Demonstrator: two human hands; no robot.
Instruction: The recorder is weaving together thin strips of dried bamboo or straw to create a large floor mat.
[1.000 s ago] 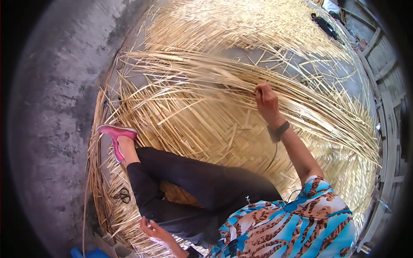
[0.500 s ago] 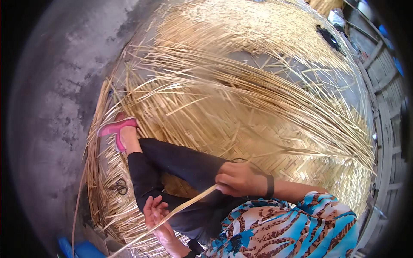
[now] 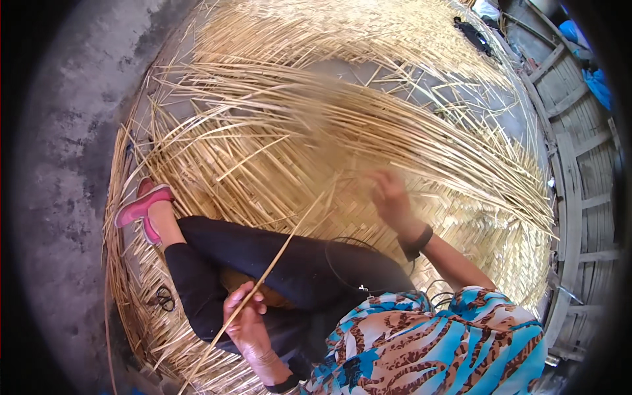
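Observation:
A long, thin straw-coloured reed strip (image 3: 284,247) slants up and to the right, from the lower edge across my dark trousers (image 3: 289,260) to over the woven mat (image 3: 454,227). My left hand (image 3: 247,322) is closed around its lower part, with the thumb and fingers bent against it. To the right of the strip's upper end, my right hand (image 3: 394,201) is raised over the mat, apart from the strip. Motion blurs its fingers, but they look loosely stretched out, with nothing visible in them. The strip's far tip fades into the blur.
A thick bundle of loose reeds (image 3: 421,128) lies across the mat beyond my legs. Farther off lies another woven mat (image 3: 263,26) with a black object (image 3: 473,36) on it. My pink shoe (image 3: 141,207) rests at left, near a dark cord loop (image 3: 164,299). A slatted wall (image 3: 579,171) bounds the right.
My right hand has let go of the strip and moved up and away to the right. The strip now stands more steeply, still in my left hand. The whole view has shifted slightly.

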